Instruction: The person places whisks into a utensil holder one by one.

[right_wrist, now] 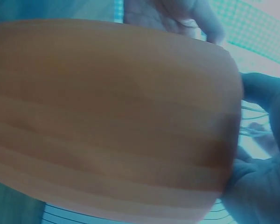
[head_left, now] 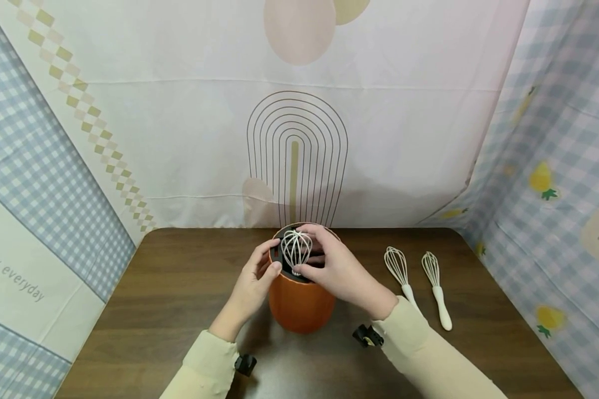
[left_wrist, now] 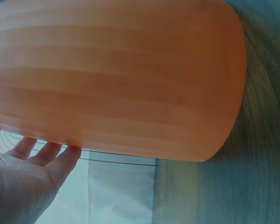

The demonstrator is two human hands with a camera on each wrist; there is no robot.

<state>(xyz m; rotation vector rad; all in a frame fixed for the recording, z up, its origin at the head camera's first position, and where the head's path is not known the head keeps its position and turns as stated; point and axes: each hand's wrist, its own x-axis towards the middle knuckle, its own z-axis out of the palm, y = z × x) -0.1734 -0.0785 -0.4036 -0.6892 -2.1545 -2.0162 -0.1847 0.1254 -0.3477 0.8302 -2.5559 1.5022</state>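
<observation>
An orange container [head_left: 301, 307] with a dark top insert [head_left: 288, 271] stands upright on the table, its ribbed side [left_wrist: 121, 84] filling much of both wrist views. My left hand [head_left: 252, 282] holds it at the left rim, thumb in front and fingers [left_wrist: 60, 161] along the side. A white whisk [head_left: 297, 249] is upright at the container's opening, wire head up; its lower part is hidden inside. Around the wire head, my right hand [head_left: 336, 269] grips the whisk with thumb and fingers. In the right wrist view a few wires show beside the right thumb [right_wrist: 266, 93].
Two more white whisks lie to the right on the brown wooden table [head_left: 169, 310]: one whisk [head_left: 399, 271] is partly behind my right sleeve, the other whisk [head_left: 438, 293] further right. Patterned cloth [head_left: 194, 138] hangs behind the table and at both sides.
</observation>
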